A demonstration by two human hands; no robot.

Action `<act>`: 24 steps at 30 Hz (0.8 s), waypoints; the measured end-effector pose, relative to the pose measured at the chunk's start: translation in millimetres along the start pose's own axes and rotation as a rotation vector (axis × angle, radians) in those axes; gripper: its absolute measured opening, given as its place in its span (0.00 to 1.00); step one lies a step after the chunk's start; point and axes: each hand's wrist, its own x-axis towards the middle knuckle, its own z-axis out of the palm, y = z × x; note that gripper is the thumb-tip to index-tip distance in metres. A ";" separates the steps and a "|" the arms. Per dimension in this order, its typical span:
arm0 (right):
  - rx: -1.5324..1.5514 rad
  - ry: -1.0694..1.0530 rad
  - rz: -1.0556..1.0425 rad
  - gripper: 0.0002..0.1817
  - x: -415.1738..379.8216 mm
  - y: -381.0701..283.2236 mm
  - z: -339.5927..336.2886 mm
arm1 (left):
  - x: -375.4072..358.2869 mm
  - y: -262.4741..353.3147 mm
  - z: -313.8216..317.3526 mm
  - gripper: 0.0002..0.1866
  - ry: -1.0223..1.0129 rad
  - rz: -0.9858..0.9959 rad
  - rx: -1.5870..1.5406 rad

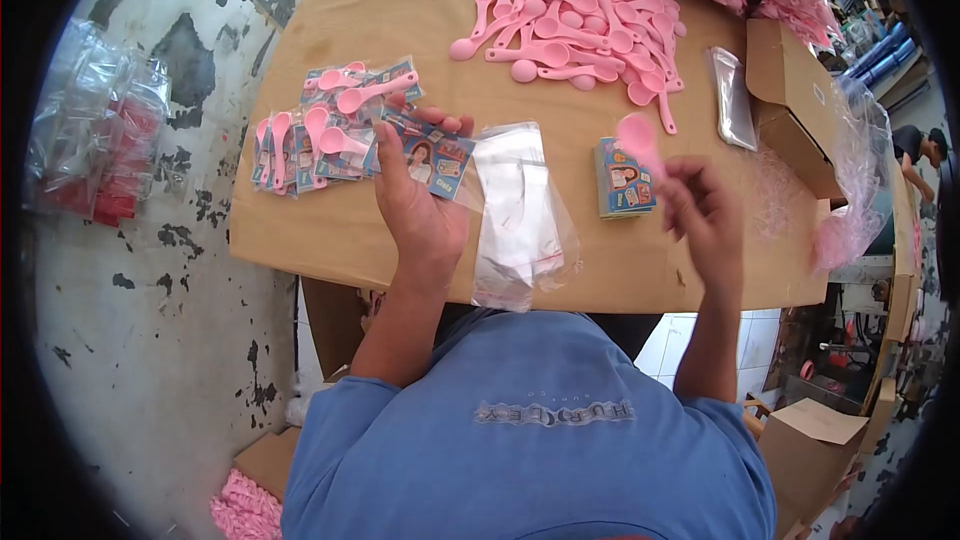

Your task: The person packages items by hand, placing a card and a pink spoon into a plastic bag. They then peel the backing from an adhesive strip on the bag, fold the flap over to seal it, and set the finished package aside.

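Observation:
My left hand is closed around a blue printed card, which appears to be inside a clear plastic bag. Between the fingers of my right hand is a pink measuring spoon, its bowl pointing up and away from me. Just below that spoon stands a stack of printed cards. Flat clear plastic bags lie between my hands, reaching the table's near edge. Left of my left hand rest several bagged cards with pink spoons, overlapping in a heap.
Loose pink spoons are piled at the back of the brown table. A clear plastic packet and a cardboard box lie at right. Plastic packages are at far left; another person is at far right.

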 end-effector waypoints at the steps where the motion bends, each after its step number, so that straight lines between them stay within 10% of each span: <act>1: 0.072 -0.027 0.049 0.08 -11.4 -1.3 12.7 | -1.2 -1.8 4.8 0.22 -0.018 0.001 -0.008; 19: 0.588 -0.217 0.126 0.14 -28.6 1.9 68.8 | -33.8 -34.1 28.0 0.26 -0.133 -0.253 0.066; 24: 0.305 -0.040 -0.057 0.16 -22.7 19.0 87.6 | -42.4 -40.0 29.4 0.25 -0.114 -0.423 -0.016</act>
